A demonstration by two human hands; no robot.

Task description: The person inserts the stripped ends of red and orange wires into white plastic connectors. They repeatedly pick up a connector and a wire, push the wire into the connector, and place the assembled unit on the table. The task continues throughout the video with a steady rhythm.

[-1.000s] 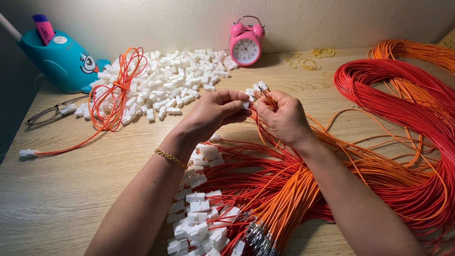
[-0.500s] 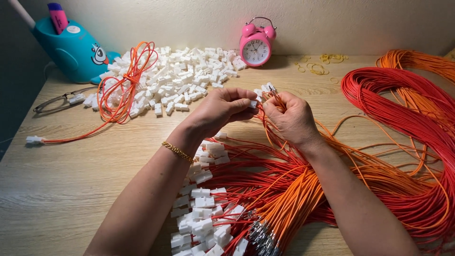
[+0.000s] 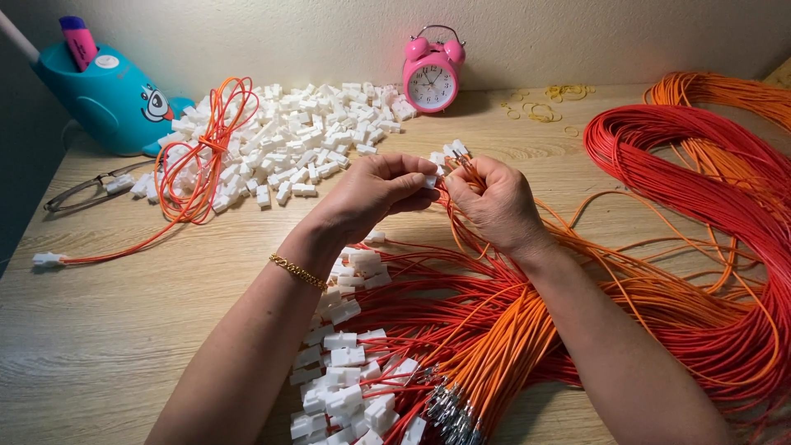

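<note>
Both of my hands meet above the middle of the wooden table (image 3: 124, 330). My left hand (image 3: 371, 194) pinches a small white plastic connector (image 3: 430, 180) between thumb and fingers; a gold bracelet is on that wrist. My right hand (image 3: 494, 202) grips a few orange wires (image 3: 461, 222) and several white connectors (image 3: 451, 152) stick up above its fingers. The wire ends point at the connector in my left hand. Below my hands lies a bundle of red and orange wires (image 3: 461, 330) with white connectors (image 3: 346, 371) fitted on one side.
A heap of loose white connectors (image 3: 305, 136) lies at the back. An orange wire coil (image 3: 202, 156) rests at its left. A pink alarm clock (image 3: 431, 70), a teal holder (image 3: 107, 95), glasses (image 3: 82, 194), rubber bands (image 3: 540, 107) and large red and orange wire coils (image 3: 700, 181) surround the work.
My hands stay together at the same spot with only small finger movements. The view has shifted slightly, so the things at the back sit a little further right and lower.
</note>
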